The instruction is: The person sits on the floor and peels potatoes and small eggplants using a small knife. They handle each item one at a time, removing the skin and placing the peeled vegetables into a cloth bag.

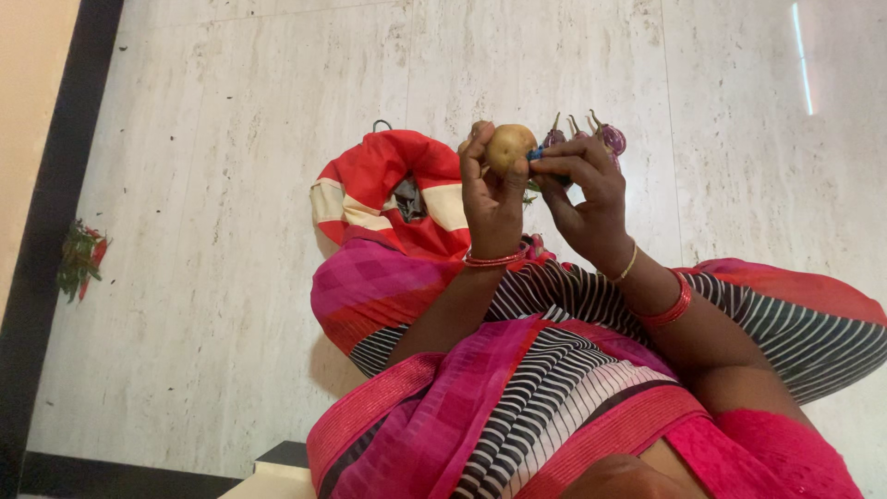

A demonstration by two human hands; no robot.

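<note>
Centrally, one potato [510, 146], round, tan, matt-skinned, is held above the lap with the left hand [492, 199] clenched around it from below. The right hand [584, 199] pinches a small blue-handled tool [537, 154] against the potato's right side. Behind the hands lie small purple aubergines [605, 137], glossy, with curved stems. A red and cream striped cloth bag [393, 189], soft and crumpled, rests left of the hands. Pale veined stone floor [212, 240] stretches open to a dark border strip [51, 222], where red and green chillies [81, 259] lie.
</note>
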